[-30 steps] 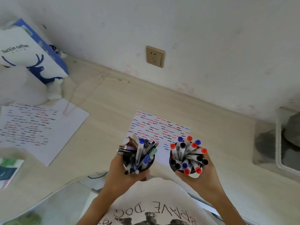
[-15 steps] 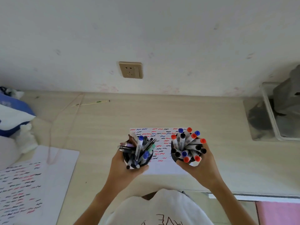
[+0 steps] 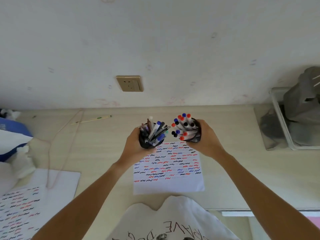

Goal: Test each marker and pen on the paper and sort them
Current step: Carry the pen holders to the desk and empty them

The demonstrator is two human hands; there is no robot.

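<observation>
My left hand (image 3: 134, 144) grips a black mesh cup (image 3: 145, 142) crammed with several mixed pens (image 3: 156, 129). In my right hand (image 3: 207, 139) is a second black mesh cup (image 3: 196, 134), tilted to the left and filled with several white markers (image 3: 183, 126) capped in red, blue and black. Both cups hang in the air above the far edge of a white test paper (image 3: 168, 170), which lies on the desk covered in short red, blue and black squiggles.
A second scribbled sheet (image 3: 22, 205) lies at the left front of the pale wooden desk (image 3: 103, 144). A blue and white bag (image 3: 12, 135) sits far left, a clear bin with grey things (image 3: 297, 118) far right. A wall socket (image 3: 129, 83) is behind.
Both hands have carried the cups forward, away from my body, past the paper's far edge. The view has swung so the paper now lies between my forearms.
</observation>
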